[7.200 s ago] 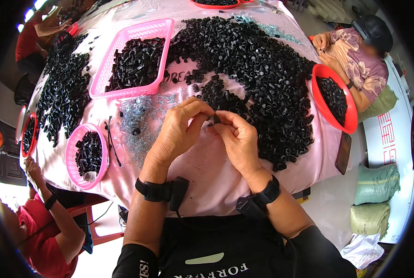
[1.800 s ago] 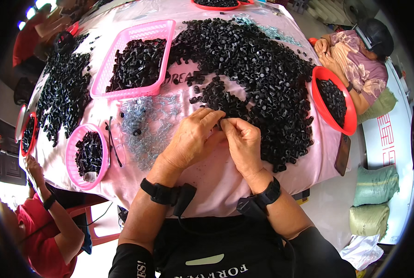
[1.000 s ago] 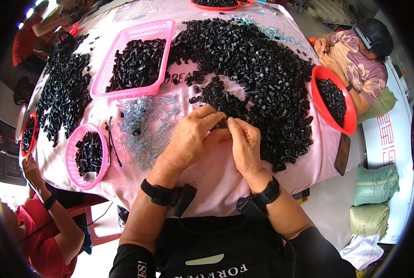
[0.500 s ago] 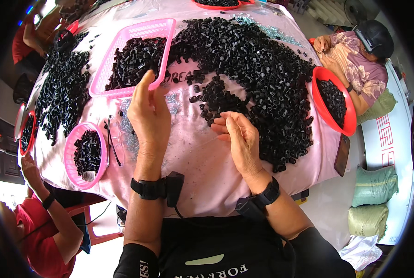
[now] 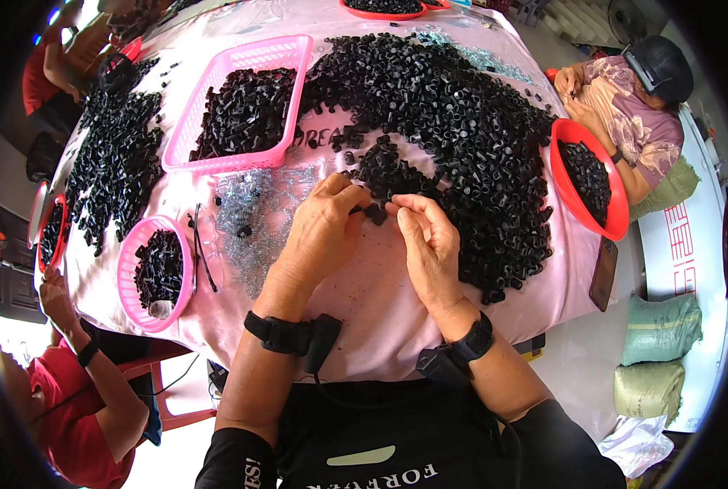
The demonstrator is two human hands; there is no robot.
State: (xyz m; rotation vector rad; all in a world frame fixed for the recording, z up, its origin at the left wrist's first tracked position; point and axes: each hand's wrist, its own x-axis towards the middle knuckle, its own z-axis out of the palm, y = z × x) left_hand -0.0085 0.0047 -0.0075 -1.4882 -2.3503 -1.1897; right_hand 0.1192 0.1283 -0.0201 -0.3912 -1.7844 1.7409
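My left hand (image 5: 321, 231) and my right hand (image 5: 429, 244) meet over the pink-covered table (image 5: 364, 301), fingertips together on one small black plastic part (image 5: 374, 213). Just beyond the fingers lies a big heap of the same black parts (image 5: 453, 130). A patch of small clear pieces (image 5: 254, 216) lies on the cloth left of my left hand. Both wrists wear black bands.
A pink rectangular basket (image 5: 241, 106) of black parts stands at the back left, a round pink basket (image 5: 153, 273) at the left edge, a red bowl (image 5: 592, 175) at the right. Other people sit at the right, lower left and far left. A dark phone (image 5: 603, 273) lies near the right edge.
Half a second ago my left hand was out to the left over the clear pieces; it has come back to my right hand, and both now pinch a black part.
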